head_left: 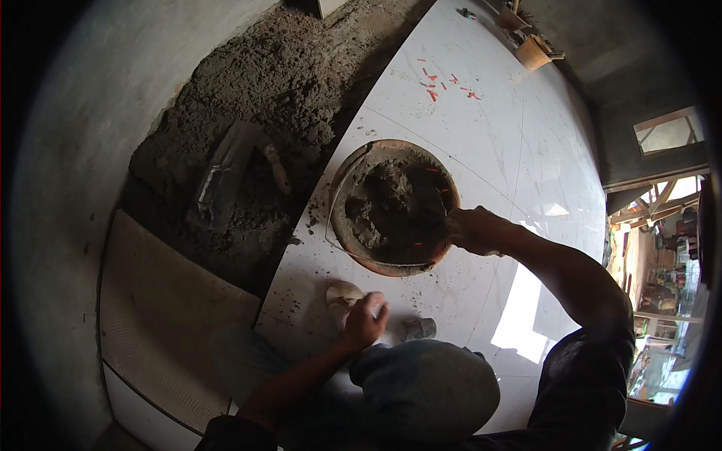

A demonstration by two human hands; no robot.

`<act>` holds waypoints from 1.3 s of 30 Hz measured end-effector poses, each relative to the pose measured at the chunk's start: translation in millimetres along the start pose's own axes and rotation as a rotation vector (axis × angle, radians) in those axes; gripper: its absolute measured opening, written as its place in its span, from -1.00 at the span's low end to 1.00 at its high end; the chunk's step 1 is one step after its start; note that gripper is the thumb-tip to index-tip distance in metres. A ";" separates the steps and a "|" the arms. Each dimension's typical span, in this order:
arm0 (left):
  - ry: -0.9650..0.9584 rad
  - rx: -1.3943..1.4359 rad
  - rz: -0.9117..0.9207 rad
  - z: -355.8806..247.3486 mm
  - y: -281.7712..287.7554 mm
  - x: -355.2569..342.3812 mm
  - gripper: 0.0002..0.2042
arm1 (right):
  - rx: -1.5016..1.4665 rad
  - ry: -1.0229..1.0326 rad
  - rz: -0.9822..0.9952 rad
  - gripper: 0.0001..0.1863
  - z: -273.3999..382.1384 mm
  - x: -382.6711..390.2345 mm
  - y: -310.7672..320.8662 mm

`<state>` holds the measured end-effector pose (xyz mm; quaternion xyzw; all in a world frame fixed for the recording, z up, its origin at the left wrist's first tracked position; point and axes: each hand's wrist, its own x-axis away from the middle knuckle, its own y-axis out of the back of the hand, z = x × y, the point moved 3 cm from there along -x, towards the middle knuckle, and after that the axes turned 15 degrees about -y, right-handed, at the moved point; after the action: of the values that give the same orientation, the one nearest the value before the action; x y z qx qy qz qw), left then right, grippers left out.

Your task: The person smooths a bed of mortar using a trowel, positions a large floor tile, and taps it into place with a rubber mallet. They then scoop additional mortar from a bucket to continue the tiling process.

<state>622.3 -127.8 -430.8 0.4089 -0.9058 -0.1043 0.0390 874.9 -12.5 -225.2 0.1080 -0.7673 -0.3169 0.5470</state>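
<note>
A round orange-brown bucket [348,248] with a thin wire handle stands on the white tiles, holding wet grey mortar [391,188]. My right hand [477,231] is closed on the bucket's right rim, its fingertips partly hidden there. My left hand [366,322] hovers close to my foot [344,293], in front of the bucket; it looks empty, with slightly blurred fingers bent and apart. Left of the bucket, a metal plastering trowel [226,177] with a light handle [278,169] lies on the mortar bed.
Rough grey mortar [263,83] fills the strip beside the left wall [98,120]. A brownish tile [165,316] lies at the lower left. White marbled tiles [481,150] carry small red pieces [431,83]. Another bucket [534,52] stands at the far right. A doorway [662,278] opens on the right.
</note>
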 end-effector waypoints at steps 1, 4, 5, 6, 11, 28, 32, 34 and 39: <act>0.208 0.298 -0.269 9.9 23.2 -4.1 -0.59 | 0.000 0.005 0.006 -0.59 6.7 0.9 2.9; 0.304 0.794 -0.542 -41.2 92.9 -52.7 -0.67 | -0.053 -0.014 0.121 -0.58 8.8 7.3 1.9; 0.307 0.799 -0.551 -46.7 105.7 -66.0 -0.67 | -0.027 0.045 0.165 -0.58 14.9 7.3 5.1; 0.301 0.778 -0.488 -50.4 113.0 -78.7 -0.66 | 0.004 0.095 0.209 -0.58 19.5 8.1 7.9; 0.010 0.463 -0.495 -22.4 122.3 -85.3 -0.63 | -0.223 -0.043 0.524 -0.68 35.0 9.2 8.2; 0.064 0.536 -0.435 -15.1 116.3 -74.6 -0.61 | -1.580 -0.111 1.327 -0.69 58.6 34.9 -82.4; -0.020 0.453 -0.471 -21.8 119.9 -77.5 -0.61 | -1.747 -0.078 1.431 -0.75 63.1 33.9 -98.0; 0.014 0.424 -0.461 -21.4 119.3 -75.2 -0.61 | -1.881 -0.097 1.555 -0.69 71.2 33.7 -100.7; 0.050 0.444 -0.457 -21.8 118.9 -71.9 -0.58 | -2.120 0.015 1.531 -0.52 98.6 42.0 -79.5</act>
<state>586.3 -0.8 -382.3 0.6028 -0.7898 0.0998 -0.0534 755.1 -59.4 -260.7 -0.8321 -0.0095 -0.3731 0.4101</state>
